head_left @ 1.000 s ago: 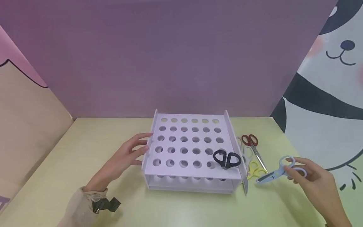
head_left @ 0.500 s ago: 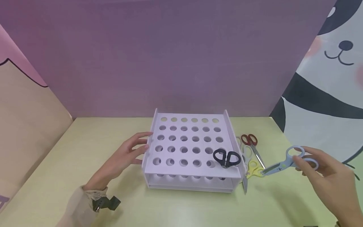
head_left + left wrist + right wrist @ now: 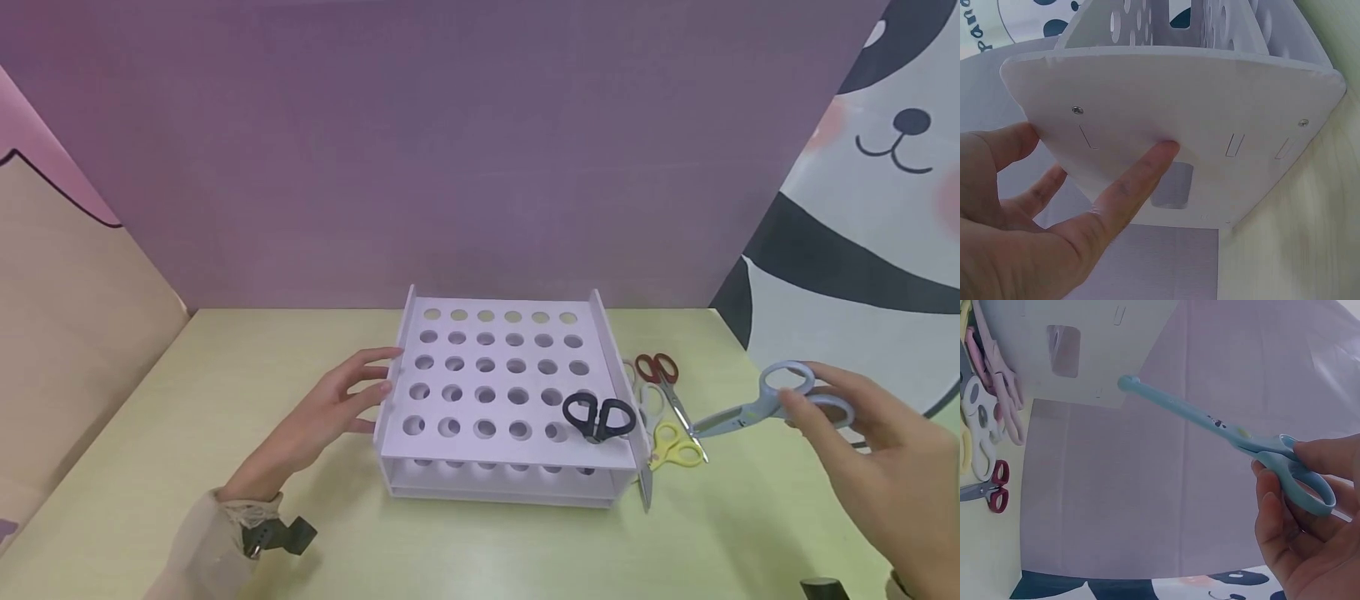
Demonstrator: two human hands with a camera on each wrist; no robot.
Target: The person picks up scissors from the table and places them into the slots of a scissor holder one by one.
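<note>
A purple backdrop (image 3: pixel 450 167) closes the rear of my head view. Forward of it extends the pale yellow surface (image 3: pixel 480 554). The white rack (image 3: pixel 501 379) stands on this surface, near the middle; its upper plate carries six columns of round holes.

Hands, status as I read it. Right hand (image 3: pixel 888 446): gripping — thumb and fingers pinch the light blue scissors (image 3: pixel 756 409) at the handle loops. Left hand (image 3: pixel 322 417): relaxed, holding nothing; fingertips touch the left side of the rack. My left wrist view confirms one fingertip on the side plate.

The light blue scissors are raised above the surface to the right of the rack, tip directed toward the rack side. The black scissors (image 3: pixel 597 430) sit in the rack's front row, near its right end, handles up. Beside the rack's right side lie yellow scissors (image 3: pixel 660 451), white scissors (image 3: pixel 980 434) and red-handled scissors (image 3: pixel 667 382) — the last farthest out from the rack.
</note>
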